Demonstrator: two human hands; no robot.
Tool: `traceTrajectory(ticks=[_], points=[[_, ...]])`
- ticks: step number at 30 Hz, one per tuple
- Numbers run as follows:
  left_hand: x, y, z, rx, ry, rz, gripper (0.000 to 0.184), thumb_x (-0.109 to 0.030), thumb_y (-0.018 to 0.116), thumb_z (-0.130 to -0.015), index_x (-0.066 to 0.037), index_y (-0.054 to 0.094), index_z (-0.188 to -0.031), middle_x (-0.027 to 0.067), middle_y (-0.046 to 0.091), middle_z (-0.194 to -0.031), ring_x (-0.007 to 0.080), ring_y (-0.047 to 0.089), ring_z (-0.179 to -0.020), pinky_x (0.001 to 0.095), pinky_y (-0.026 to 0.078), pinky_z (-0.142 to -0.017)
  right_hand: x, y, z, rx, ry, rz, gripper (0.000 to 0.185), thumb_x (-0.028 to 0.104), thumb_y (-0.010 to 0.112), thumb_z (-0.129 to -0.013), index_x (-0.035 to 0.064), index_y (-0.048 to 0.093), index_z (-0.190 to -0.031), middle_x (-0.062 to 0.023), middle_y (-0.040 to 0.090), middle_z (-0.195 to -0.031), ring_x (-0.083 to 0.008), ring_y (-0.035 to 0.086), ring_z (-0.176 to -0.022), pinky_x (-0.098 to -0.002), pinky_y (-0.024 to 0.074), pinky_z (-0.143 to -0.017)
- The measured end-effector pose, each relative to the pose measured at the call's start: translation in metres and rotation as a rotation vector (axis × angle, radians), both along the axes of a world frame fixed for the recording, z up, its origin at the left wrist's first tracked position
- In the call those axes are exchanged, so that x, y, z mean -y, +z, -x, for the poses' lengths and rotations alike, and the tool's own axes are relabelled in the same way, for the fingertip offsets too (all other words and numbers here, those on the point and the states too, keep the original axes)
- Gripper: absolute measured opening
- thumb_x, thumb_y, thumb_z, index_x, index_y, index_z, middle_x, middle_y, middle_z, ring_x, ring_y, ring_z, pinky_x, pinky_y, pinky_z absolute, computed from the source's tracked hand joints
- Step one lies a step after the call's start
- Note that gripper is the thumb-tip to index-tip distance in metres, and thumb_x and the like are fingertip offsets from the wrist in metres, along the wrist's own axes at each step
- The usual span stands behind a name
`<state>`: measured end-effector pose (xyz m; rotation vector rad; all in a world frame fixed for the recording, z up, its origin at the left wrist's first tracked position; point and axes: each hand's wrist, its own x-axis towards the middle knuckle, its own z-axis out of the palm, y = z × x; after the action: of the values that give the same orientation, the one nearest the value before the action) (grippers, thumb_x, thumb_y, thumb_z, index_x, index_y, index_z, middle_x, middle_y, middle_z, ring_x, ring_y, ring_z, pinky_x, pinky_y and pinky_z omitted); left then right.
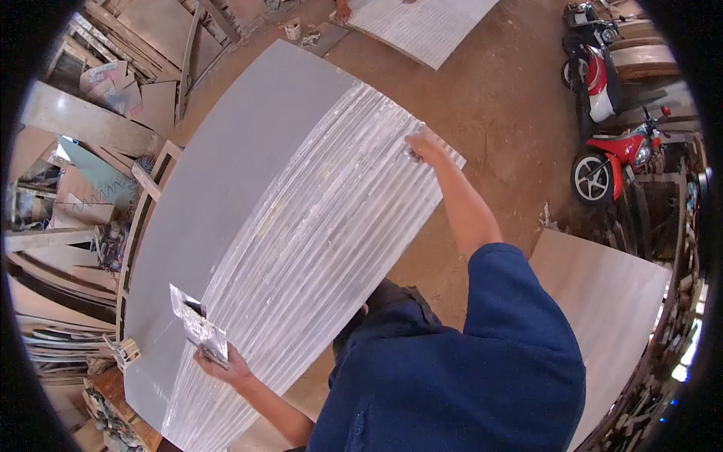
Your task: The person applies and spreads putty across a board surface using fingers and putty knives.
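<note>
A large panel point(248, 128) lies in front of me, smooth grey on its far left part and covered with whitish ridged streaks of paste along the near right part. My left hand point(230, 369) is closed on the edge of a flat metal plate point(205, 331), smeared with wet-looking whitish paste, above the panel's lower left. At the panel's right end, my right hand point(425, 147) is closed and low over the streaked surface. Something small and greyish shows at its fingers, too small to make out.
Another streaked panel point(422, 26) is at the top, with another person's hand point(343, 13) at its edge. A small bucket point(292, 30) stands on the floor nearby. Two motorcycles, one a red motorcycle point(614, 154), stand at right. A pale board point(595, 301) lies lower right; wood scraps crowd the left.
</note>
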<state>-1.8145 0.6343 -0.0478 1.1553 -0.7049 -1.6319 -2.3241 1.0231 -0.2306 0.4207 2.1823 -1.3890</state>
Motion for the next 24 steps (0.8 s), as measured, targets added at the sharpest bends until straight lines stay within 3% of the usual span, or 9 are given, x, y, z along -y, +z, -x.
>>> traceTrajectory(ticks=[1, 2, 4, 5, 8, 13, 16, 19, 24], points=[[0.003, -0.005, -0.001, -0.008, -0.020, 0.003, 0.020, -0.025, 0.052, -0.090, -0.007, 0.055, -0.098, 0.0023, 0.059, -0.095, 0.0109, 0.057, -0.072, 0.0221, 0.045, -0.048, 0.004, -0.004, -0.003, 0.047, 0.028, 0.026, 0.019, 0.011, 0.058, -0.076, -0.0078, 0.057, -0.079, -0.0094, 0.051, -0.053, -0.0176, 0.050, -0.042, -0.0361, 0.0347, -0.034], [0.006, -0.010, -0.001, -0.015, -0.040, 0.007, 0.020, -0.025, 0.052, -0.090, -0.007, 0.055, -0.098, 0.0021, 0.059, -0.093, 0.0108, 0.056, -0.069, 0.0218, 0.044, -0.046, 0.009, -0.009, -0.008, 0.054, 0.027, 0.029, 0.019, 0.011, 0.058, -0.076, -0.0078, 0.057, -0.079, -0.0094, 0.051, -0.053, -0.0176, 0.050, -0.042, -0.0361, 0.0347, -0.034], [-0.008, 0.001, 0.019, -0.050, -0.021, -0.110, 0.019, -0.026, 0.052, -0.090, -0.008, 0.056, -0.097, 0.0015, 0.059, -0.090, 0.0105, 0.057, -0.067, 0.0218, 0.045, -0.046, 0.020, -0.009, -0.025, 0.012, 0.045, 0.058, 0.025, 0.011, 0.061, -0.075, -0.0001, 0.049, -0.056, -0.0093, 0.049, -0.051, -0.0182, 0.049, -0.041, -0.0366, 0.0343, -0.034], [-0.010, -0.011, 0.016, 0.106, -0.062, 0.104, 0.020, -0.025, 0.053, -0.089, -0.007, 0.057, -0.097, 0.0024, 0.061, -0.091, 0.0098, 0.058, -0.067, 0.0220, 0.046, -0.046, 0.026, -0.009, -0.033, 0.019, 0.044, 0.061, 0.025, 0.011, 0.061, -0.075, -0.0001, 0.049, -0.056, -0.0093, 0.049, -0.051, -0.0182, 0.049, -0.041, -0.0366, 0.0343, -0.034], [-0.010, 0.008, 0.026, -0.022, -0.075, -0.079, 0.021, -0.023, 0.054, -0.088, -0.006, 0.059, -0.100, 0.0041, 0.064, -0.092, 0.0097, 0.060, -0.066, 0.0221, 0.047, -0.046, 0.047, -0.005, -0.064, 0.074, 0.062, 0.200, 0.018, 0.009, 0.060, -0.076, -0.0074, 0.053, -0.073, -0.0106, 0.051, -0.055, -0.0190, 0.051, -0.043, -0.0367, 0.0343, -0.034], [-0.006, 0.009, 0.020, -0.039, -0.115, -0.100, 0.026, -0.022, 0.055, -0.087, -0.004, 0.057, -0.106, 0.0058, 0.065, -0.095, 0.0104, 0.061, -0.065, 0.0217, 0.045, -0.043, 0.084, 0.026, -0.119, 0.027, 0.026, 0.202, 0.046, 0.007, 0.056, -0.079, -0.0185, 0.037, -0.112, -0.0137, 0.056, -0.066, -0.0197, 0.054, -0.048, -0.0354, 0.0360, -0.036], [0.003, 0.006, 0.006, -0.132, -0.174, -0.122, 0.029, -0.022, 0.054, -0.087, -0.001, 0.055, -0.107, 0.0081, 0.063, -0.097, 0.0140, 0.062, -0.074, 0.0240, 0.049, -0.052, 0.099, 0.078, -0.145, 0.130, 0.274, 0.152, 0.043, 0.012, 0.058, -0.081, -0.0136, 0.045, -0.113, -0.0140, 0.057, -0.067, -0.0214, 0.055, -0.048, -0.0365, 0.0386, -0.039], [0.012, -0.005, -0.018, 0.042, -0.173, 0.021, 0.031, -0.023, 0.053, -0.089, 0.000, 0.053, -0.109, 0.0108, 0.060, -0.101, 0.0189, 0.060, -0.088, 0.0287, 0.051, -0.067, 0.103, 0.070, -0.139, 0.327, 0.381, -0.080, 0.036, 0.020, 0.058, -0.084, -0.0058, 0.055, -0.108, -0.0125, 0.058, -0.066, -0.0219, 0.054, -0.049, -0.0376, 0.0411, -0.041], [0.021, -0.031, -0.064, 0.437, -0.212, 0.350, 0.031, -0.020, 0.056, -0.087, 0.000, 0.053, -0.111, 0.0118, 0.058, -0.104, 0.0229, 0.056, -0.104, 0.0348, 0.048, -0.083, 0.045, -0.025, -0.034, -0.363, 0.010, -0.028, 0.036, 0.021, 0.056, -0.083, -0.0024, 0.060, -0.110, -0.0108, 0.059, -0.064, -0.0217, 0.054, -0.049, -0.0370, 0.0422, -0.042]])
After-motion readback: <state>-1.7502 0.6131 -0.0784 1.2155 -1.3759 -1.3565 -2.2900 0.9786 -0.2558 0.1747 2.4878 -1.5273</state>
